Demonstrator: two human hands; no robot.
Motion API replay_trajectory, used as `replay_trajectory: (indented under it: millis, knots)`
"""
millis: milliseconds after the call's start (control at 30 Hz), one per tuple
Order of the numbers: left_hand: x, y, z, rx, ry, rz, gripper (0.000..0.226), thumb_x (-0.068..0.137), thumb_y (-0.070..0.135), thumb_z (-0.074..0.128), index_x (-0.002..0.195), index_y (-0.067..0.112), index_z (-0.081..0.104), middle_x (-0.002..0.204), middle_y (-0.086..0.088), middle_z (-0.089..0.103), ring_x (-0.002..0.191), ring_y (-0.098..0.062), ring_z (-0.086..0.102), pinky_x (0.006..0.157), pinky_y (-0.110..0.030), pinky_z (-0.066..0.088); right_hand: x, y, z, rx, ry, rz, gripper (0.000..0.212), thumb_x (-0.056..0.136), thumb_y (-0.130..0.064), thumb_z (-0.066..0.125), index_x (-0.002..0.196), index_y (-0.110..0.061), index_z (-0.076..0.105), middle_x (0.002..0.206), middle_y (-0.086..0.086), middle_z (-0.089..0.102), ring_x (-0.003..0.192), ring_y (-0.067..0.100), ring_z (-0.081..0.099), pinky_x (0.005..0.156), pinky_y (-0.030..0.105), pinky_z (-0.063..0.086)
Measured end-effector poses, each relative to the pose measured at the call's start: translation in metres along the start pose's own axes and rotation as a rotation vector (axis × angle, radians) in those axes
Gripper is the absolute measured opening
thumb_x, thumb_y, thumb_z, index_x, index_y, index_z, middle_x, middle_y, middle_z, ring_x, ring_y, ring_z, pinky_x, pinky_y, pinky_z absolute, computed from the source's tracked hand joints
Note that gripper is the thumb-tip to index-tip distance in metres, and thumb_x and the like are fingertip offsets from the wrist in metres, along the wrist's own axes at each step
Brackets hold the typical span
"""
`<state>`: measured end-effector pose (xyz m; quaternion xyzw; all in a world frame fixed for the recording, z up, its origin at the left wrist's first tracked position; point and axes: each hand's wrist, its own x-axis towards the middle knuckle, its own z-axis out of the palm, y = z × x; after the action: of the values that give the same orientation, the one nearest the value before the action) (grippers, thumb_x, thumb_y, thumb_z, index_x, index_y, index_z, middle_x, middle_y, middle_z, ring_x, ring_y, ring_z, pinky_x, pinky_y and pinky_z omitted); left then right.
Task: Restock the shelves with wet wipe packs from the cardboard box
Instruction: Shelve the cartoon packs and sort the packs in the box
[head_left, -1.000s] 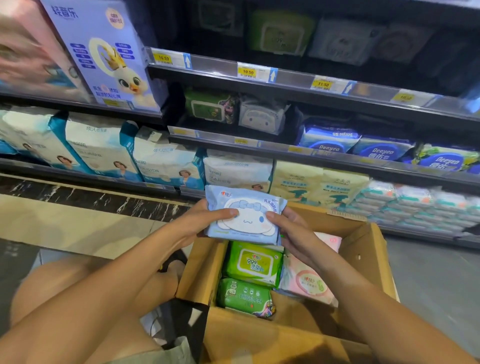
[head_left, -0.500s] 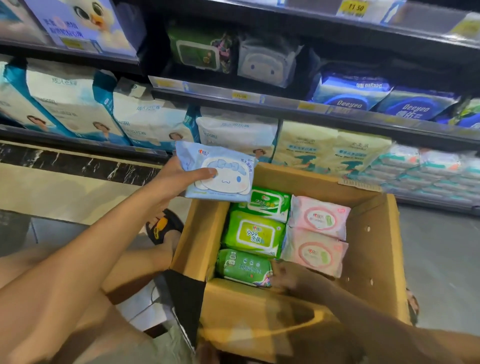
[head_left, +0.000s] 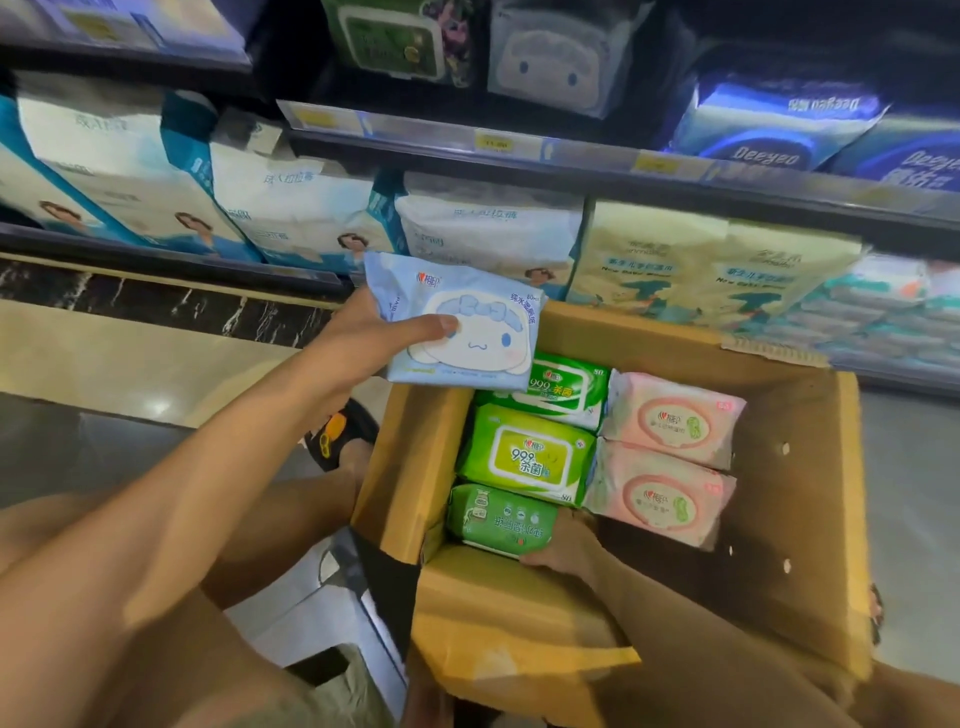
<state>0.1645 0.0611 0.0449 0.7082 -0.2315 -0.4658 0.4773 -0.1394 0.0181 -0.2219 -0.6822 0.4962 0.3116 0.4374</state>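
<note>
Shelves (head_left: 571, 150): stocked rows; a matching cartoon-face pack (head_left: 550, 57) stands on the upper tier.
Cardboard box (head_left: 810, 467): on the floor below, with green and pink packs inside.
Blue cartoon wet wipe pack (head_left: 467, 332): held above the box's far left corner.
Left hand (head_left: 358, 343): clamped on that pack's edge, thumb across its face.
Right hand (head_left: 563, 545): against the dark green pack (head_left: 498, 517); fingers hidden, grip unclear.
Risk: a one-handed edge hold on slick film may slip on the reach up.

I counted one box (head_left: 795, 493) holding three green packs (head_left: 524, 457) and two pink packs (head_left: 672, 421). One blue pack (head_left: 478, 301) was above its edge. Two dark-blue Deeyeo bags (head_left: 769, 124) showed on the shelf (head_left: 571, 156).
</note>
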Motion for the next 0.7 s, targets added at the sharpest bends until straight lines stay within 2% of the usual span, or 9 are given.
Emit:
replay_trajectory:
  millis: [67,133,233,333,500,567,700]
  knots:
    - [0.000,0.001,0.001,-0.011,-0.008,0.007,0.039,0.089,0.016,0.078,0.126,0.023,0.066,0.115,0.010,0.077,0.104,-0.010,0.075,0.077,-0.021,0.060,0.000,0.000,-0.004,-0.039,0.001,-0.016,0.100,0.077,-0.052,0.084,0.149,-0.001,0.037,0.146,0.011,0.053,0.135,0.027,0.051,0.104,0.027,0.042]
    - [0.000,0.002,0.002,-0.014,-0.013,0.014,0.039,0.090,0.014,0.077,0.128,0.022,0.066,0.116,0.009,0.077,0.103,-0.009,0.075,0.075,-0.019,0.059,0.001,0.001,-0.006,-0.062,0.003,-0.062,0.087,0.075,-0.052,0.086,0.144,-0.011,0.051,0.140,0.008,0.060,0.129,0.025,0.056,0.101,0.027,0.044]
    - [0.000,0.002,0.003,-0.006,-0.014,0.013,0.042,0.089,0.016,0.079,0.128,0.022,0.066,0.117,0.009,0.077,0.105,-0.011,0.074,0.081,-0.023,0.060,0.003,0.009,-0.006,-0.083,0.036,-0.113,0.078,0.072,-0.050,0.087,0.138,-0.020,0.059,0.134,0.003,0.066,0.123,0.023,0.061,0.100,0.029,0.048]
    - [-0.001,0.002,0.002,0.005,-0.019,0.004,0.043,0.087,0.019,0.080,0.128,0.022,0.067,0.118,0.007,0.077,0.106,-0.012,0.074,0.090,-0.031,0.059,0.006,0.017,-0.007,-0.097,0.049,-0.128,0.074,0.069,-0.054,0.087,0.131,-0.022,0.062,0.125,-0.001,0.070,0.115,0.020,0.065,0.096,0.031,0.051]
    - [-0.005,0.008,0.004,0.020,-0.036,0.012,0.043,0.087,0.022,0.081,0.128,0.023,0.067,0.118,0.006,0.077,0.105,-0.013,0.075,0.091,-0.034,0.059,-0.021,0.018,-0.027,-0.147,0.068,-0.136,0.063,0.070,-0.056,0.083,0.117,-0.017,0.069,0.111,0.002,0.074,0.104,0.022,0.070,0.086,0.034,0.057]
    - [-0.007,0.009,0.005,0.020,-0.037,0.019,0.044,0.086,0.022,0.081,0.128,0.022,0.068,0.119,0.005,0.077,0.106,-0.014,0.074,0.094,-0.036,0.058,-0.032,0.022,-0.039,-0.166,0.103,-0.124,0.059,0.071,-0.052,0.085,0.116,-0.017,0.070,0.110,0.002,0.074,0.104,0.022,0.069,0.083,0.031,0.055]
    - [-0.014,0.012,0.007,0.002,-0.029,0.022,0.038,0.087,0.024,0.081,0.123,0.024,0.069,0.115,0.006,0.078,0.103,-0.014,0.075,0.090,-0.035,0.059,-0.046,0.035,-0.045,-0.268,0.188,-0.074,0.073,0.067,-0.056,0.086,0.121,-0.014,0.058,0.120,0.005,0.067,0.108,0.024,0.063,0.088,0.034,0.053]
